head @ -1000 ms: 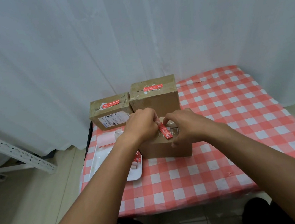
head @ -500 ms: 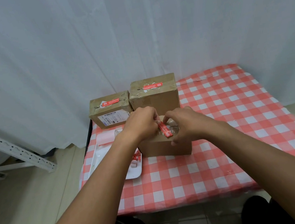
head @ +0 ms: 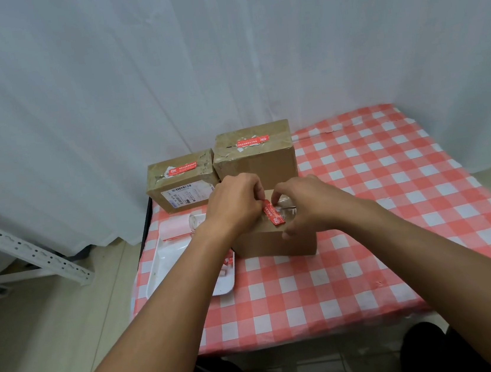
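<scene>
Left hand pinches the far end of the red sticker. Right hand grips the nearest box under it. In 1 second the sticker has barely shifted, so this step looks unfinished.

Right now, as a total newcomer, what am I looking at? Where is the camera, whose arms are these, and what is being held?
No machine here: these are a person's two bare arms, filmed by one wide-angle camera worn on the head, looking forward and down. A red-and-white checked tablecloth covers the surface, before a white curtain. The left hand pinches the upper end of a red printed sticker strip on top of a small brown cardboard box, which the right hand steadies with curled fingers. Behind stand a low taped carton with a shipping label and a taller taped carton. To the left lies a white rectangular tray with a pink roll at its far end.
</scene>
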